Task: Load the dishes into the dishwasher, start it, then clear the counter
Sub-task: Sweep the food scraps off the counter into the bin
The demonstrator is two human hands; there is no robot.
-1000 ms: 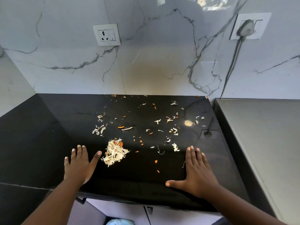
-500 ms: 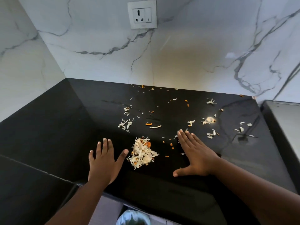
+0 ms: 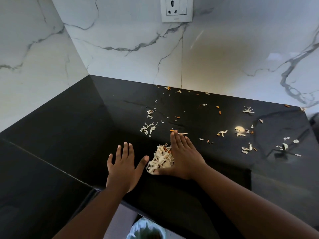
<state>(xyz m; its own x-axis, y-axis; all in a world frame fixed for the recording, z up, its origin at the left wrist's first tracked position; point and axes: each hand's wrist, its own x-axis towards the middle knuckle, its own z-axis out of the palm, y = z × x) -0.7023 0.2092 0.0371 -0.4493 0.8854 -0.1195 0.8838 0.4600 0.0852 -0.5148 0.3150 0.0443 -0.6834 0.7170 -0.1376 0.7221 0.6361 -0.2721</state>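
Clearing the counter, scrap-gathering step by the look of it.

Left hand (image 3: 121, 167) flat on the black tabletop (image 3: 72, 128), fingers straight and spread wide, thumb out toward 3 o'clock, holding nothing. Sits at 9 o'clock of the scrap pile (image 3: 161, 160), thumb tip just beside it, probably as a stop so nothing slides past.

Right hand (image 3: 185, 157) also flat and holding nothing, fingers straight and close together, pointing to 12 o'clock. Inner edge and thumb against the pile's 3 o'clock side, likely working as a scraper blade to push peelings together between both hands.

Pile: pale shredded peelings, thin and stringy, with a few orange bits, loosely heaped, near the front edge. Looks dry and light, should slide easily on the smooth stone.

Loose scraps (image 3: 148, 129) at 11 o'clock of the pile, curled white flakes. More scattered bits (image 3: 247, 148) out at 3 o'clock and up toward the back wall, well apart from the hands, not yet gathered.

Tabletop glossy black, mirror-like, reflecting the wall. Walls white marble with grey veins. Wall socket (image 3: 176, 9) at 12 o'clock, white plastic.

Bin bag (image 3: 146, 228) below the front edge at 6 o'clock, pale and crinkled, probably the drop point for the pile.

No dishes or dishwasher in view.
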